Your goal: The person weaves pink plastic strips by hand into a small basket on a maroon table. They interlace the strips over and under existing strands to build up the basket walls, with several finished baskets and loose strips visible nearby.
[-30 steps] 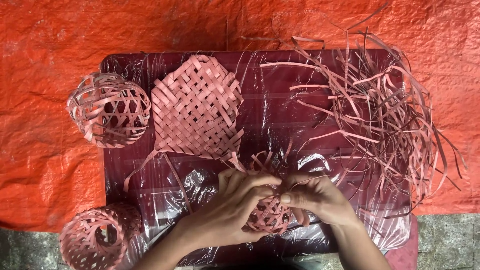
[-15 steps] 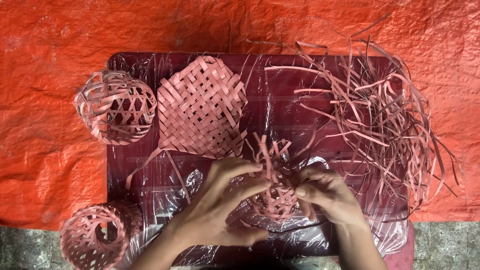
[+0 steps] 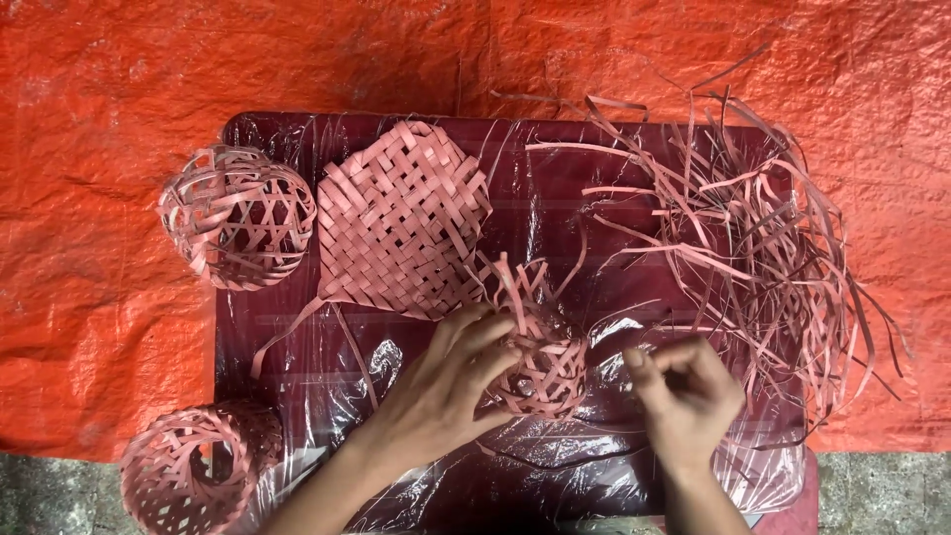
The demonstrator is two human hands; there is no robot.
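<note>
Right hand off the small woven ball, left hand gripping it alone.

The right hand (image 3: 686, 394) has pulled away since a moment ago, fingers curled, holding nothing I can make out; the left hand (image 3: 448, 388) clasps the half-woven ball (image 3: 540, 369) at the tabletop (image 3: 555, 168) front. Flat woven mat (image 3: 401, 220) behind, loose strips (image 3: 763, 238) right, finished balls (image 3: 236, 216) left.
</note>
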